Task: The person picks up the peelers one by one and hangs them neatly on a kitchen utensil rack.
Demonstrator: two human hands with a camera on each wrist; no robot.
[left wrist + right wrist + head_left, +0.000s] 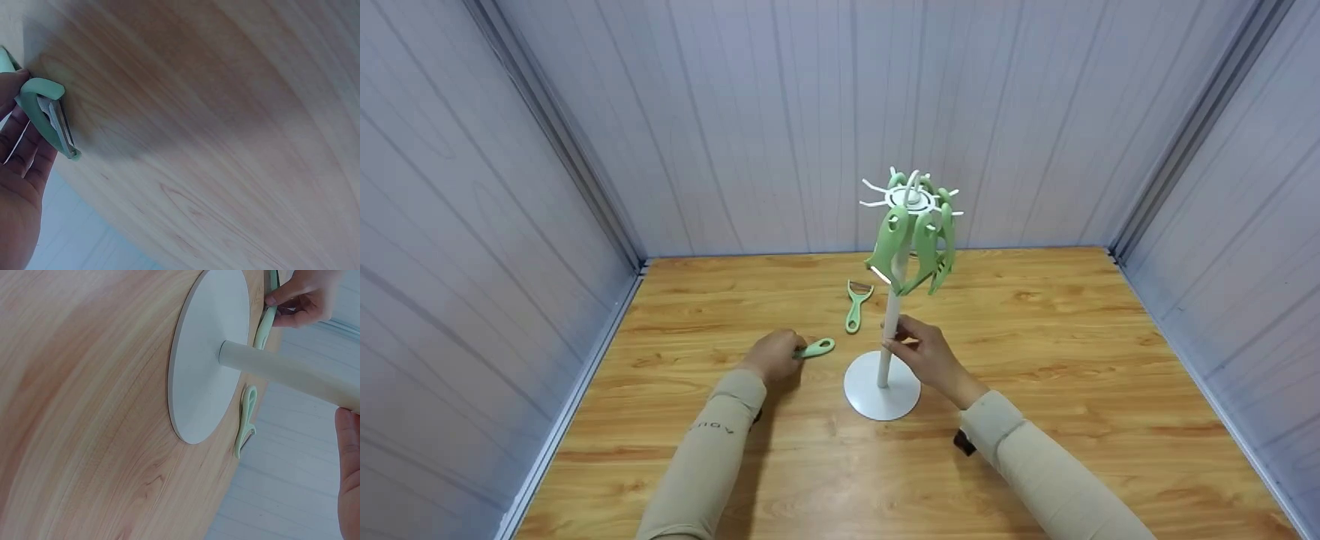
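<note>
Low over the table on the left, my left hand point(775, 355) pinches a green Y-shaped peeler point(37, 118) between thumb and fingers. Its looped handle point(821, 346) points right, toward the stand, and the metal blade shows in the left wrist view. My right hand point(928, 358) grips the white pole point(884, 367) of an upright utensil stand, thumb and fingers around it above the round base point(870, 403). From hooks at the top hang several green utensils point(889, 238), one with a blade at its lower end. Another green peeler point(854, 309) lies behind the base.
The stand's white hook ring point(911, 199) has prongs reaching out on all sides, some bare, and a loop on top. The wood-grain table point(1035, 322) meets pale panel walls point(780, 135) at the back and sides. A black object point(964, 442) shows beneath the right cuff.
</note>
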